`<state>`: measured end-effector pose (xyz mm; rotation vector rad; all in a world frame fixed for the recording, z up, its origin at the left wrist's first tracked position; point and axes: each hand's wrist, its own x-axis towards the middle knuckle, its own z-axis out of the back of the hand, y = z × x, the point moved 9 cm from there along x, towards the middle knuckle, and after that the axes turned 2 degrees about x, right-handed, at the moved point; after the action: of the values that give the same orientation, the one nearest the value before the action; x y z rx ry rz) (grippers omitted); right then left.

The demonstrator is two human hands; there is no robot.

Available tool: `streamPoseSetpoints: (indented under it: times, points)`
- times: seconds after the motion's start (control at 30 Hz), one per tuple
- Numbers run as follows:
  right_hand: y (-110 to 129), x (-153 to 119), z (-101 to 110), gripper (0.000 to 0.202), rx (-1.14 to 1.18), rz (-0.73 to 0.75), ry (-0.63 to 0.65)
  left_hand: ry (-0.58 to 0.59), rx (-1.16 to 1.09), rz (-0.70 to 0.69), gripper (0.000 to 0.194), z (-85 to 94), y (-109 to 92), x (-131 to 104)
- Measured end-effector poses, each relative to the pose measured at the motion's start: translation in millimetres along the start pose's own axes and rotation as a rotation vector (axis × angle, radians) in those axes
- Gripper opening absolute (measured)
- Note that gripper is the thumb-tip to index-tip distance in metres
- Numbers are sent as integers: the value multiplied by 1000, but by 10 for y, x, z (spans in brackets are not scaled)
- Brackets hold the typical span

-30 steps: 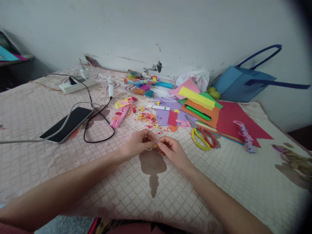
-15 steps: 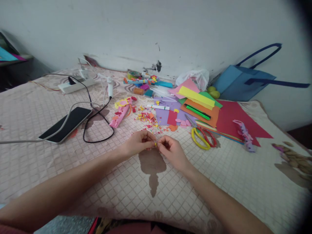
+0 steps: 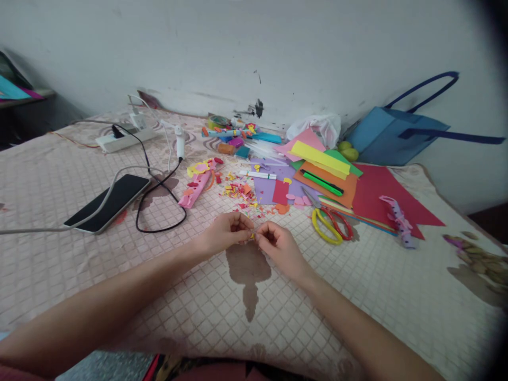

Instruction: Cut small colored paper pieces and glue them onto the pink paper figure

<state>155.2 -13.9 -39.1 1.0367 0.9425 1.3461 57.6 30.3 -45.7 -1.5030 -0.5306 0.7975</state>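
Note:
Near the middle of the patterned cloth, my left hand (image 3: 229, 232) and my right hand (image 3: 279, 244) meet fingertip to fingertip. Both pinch a tiny yellow piece (image 3: 252, 236), mostly covered by the fingers. Just beyond them lie many small red, yellow and pink paper scraps (image 3: 240, 191). Scissors (image 3: 326, 226) with yellow and red handles rest to the right of my right hand. A pink decorated paper strip (image 3: 197, 188) lies beyond my left hand.
On the left are a phone (image 3: 107, 203), looping cables and a power strip (image 3: 129, 138). Coloured papers (image 3: 389, 193), a green cutter (image 3: 321, 182) and a purple paper figure (image 3: 400, 222) lie on the right. A blue bag (image 3: 391, 135) stands by the wall.
The yellow piece between my fingertips has shifted very slightly and shows less. My hands stay in nearly the same place.

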Motion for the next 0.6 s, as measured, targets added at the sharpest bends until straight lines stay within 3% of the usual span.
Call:
streamPoseSetpoints:
  times: [0.37, 0.47, 0.6]
  points:
    - [-19, 18, -12, 9, 60, -29, 31, -29, 115, -159, 17, 26, -77, -6]
    - [70, -5, 39, 6, -13, 63, -30, -40, 118, -160, 17, 34, -78, -6]
    - [346, -97, 112, 11, -215, 302, -137, -53, 125, -158, 15, 52, -90, -12]
